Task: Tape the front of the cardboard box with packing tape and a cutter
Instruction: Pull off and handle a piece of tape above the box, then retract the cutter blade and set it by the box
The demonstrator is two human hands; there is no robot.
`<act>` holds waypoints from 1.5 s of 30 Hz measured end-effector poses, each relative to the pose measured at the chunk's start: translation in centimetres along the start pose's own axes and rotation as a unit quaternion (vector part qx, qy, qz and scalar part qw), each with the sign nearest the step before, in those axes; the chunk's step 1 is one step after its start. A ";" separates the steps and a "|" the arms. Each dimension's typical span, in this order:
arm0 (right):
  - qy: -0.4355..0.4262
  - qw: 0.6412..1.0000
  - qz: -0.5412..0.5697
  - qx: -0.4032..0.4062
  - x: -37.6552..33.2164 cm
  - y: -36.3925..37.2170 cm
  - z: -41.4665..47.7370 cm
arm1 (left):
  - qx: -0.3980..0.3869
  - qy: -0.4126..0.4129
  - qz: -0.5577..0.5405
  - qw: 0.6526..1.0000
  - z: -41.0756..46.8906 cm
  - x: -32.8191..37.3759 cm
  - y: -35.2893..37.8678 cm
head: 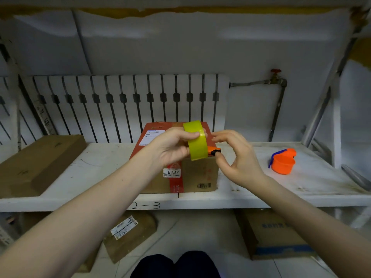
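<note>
A cardboard box (192, 177) with a red top, a strip of red tape down its front and a white label reading 8737 stands on the white shelf (100, 167). My left hand (170, 146) grips a yellow roll of packing tape (197, 141) upright above the box. My right hand (234, 155) is just right of the roll with its fingers spread and curled, fingertips close to the roll's edge. A small orange cutter with a black tip (214, 151) sits at the box's top right edge, right by my right thumb; I cannot tell whether the thumb touches it.
An orange tape dispenser with a blue part (283, 162) lies on the shelf to the right. A flat brown carton (40, 163) lies at the left. A radiator (124, 105) stands behind. Cartons (128, 235) (277, 235) sit on the floor below.
</note>
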State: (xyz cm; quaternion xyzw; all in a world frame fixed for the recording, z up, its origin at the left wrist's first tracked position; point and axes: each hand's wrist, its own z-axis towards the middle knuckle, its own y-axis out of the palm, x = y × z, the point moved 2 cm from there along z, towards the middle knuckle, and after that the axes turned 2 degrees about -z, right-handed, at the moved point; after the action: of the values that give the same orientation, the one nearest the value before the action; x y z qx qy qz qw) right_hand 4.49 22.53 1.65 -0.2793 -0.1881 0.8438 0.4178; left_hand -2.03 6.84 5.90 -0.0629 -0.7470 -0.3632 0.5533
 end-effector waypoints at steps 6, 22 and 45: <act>0.095 0.991 0.009 -0.099 3.2 1.6 -1.8 | -0.019 -0.017 -0.062 0.998 2.0 -2.0 1.3; 0.308 0.934 -0.153 -0.094 19.0 1.2 -4.7 | 0.153 0.185 0.482 0.843 8.4 -2.0 -1.3; 0.341 0.937 -0.070 -0.021 19.7 7.6 0.5 | 0.139 0.214 0.711 0.656 12.0 -3.7 -3.9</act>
State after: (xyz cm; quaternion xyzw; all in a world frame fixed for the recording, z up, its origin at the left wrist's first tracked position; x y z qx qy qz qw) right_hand -10.13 34.01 -8.40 -0.5452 -0.0706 0.6626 0.5086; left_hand -11.88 12.50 -0.64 -0.4172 -0.3774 0.2456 0.7894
